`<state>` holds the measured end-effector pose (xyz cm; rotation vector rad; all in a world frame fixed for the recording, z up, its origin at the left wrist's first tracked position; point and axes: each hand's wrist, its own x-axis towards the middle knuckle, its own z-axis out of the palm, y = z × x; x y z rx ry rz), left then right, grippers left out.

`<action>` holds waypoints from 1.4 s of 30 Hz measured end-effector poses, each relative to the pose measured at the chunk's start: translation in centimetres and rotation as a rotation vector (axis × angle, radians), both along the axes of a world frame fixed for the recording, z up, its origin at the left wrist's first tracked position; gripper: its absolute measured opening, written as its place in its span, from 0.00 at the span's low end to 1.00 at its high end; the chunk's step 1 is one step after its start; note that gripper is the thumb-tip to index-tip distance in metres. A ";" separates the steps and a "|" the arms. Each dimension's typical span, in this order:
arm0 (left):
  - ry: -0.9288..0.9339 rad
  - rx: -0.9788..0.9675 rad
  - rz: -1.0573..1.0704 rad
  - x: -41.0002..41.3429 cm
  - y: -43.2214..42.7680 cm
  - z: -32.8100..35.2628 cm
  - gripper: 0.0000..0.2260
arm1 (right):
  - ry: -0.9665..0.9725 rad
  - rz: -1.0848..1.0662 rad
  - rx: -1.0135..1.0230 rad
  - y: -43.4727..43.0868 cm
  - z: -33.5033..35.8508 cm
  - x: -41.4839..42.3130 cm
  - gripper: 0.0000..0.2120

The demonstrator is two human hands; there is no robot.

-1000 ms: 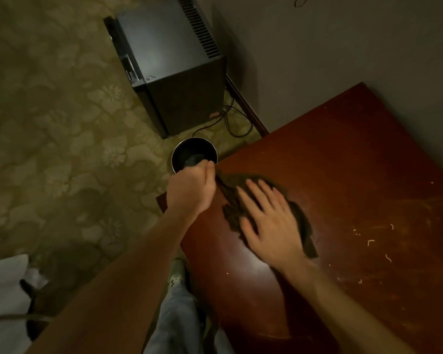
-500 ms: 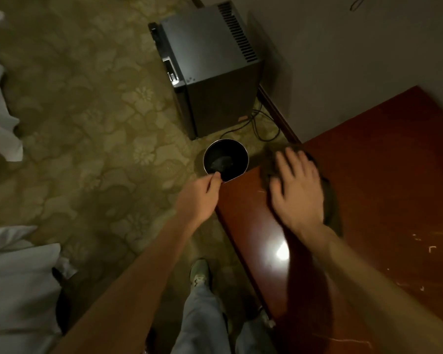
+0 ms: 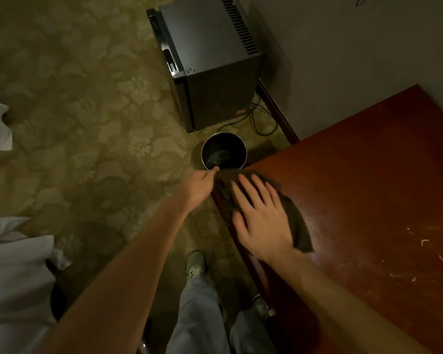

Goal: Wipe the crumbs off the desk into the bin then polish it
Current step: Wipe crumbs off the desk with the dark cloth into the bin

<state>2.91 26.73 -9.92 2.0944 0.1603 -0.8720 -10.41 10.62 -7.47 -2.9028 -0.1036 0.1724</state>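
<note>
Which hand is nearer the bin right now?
Left. The left hand pinches the bin at its near rim; the right hand lies flat on the cloth at the desk corner, beside it.

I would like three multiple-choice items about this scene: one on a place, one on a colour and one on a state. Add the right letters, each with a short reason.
1. Where does the bin stand?
A. on the carpet, by the desk corner
B. on the desk
C. on a shelf

2. What colour is the cloth?
A. white
B. bright yellow
C. dark brown

3. How does the right hand lie?
A. curled in a fist
B. flat on the cloth, fingers straight
C. gripping the bin

Key: 1 A, patterned carpet surrounds the bin just past the desk corner. 2 C, the cloth looks dark brown against the red-brown wood. 3 B, the palm and straight fingers rest on the cloth.
</note>
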 end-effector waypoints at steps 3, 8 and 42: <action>0.058 0.018 -0.004 0.6 0.0 0.4 0.20 | -0.002 -0.028 0.017 1.8 0.0 3.4 0.29; 0.115 0.044 0.011 1.2 -0.6 1.2 0.20 | 0.016 0.014 0.059 0.5 0.2 -3.7 0.31; -0.180 0.552 -0.476 -0.1 -7.5 3.4 0.37 | -0.117 -0.508 -0.016 -6.6 -0.4 -3.0 0.29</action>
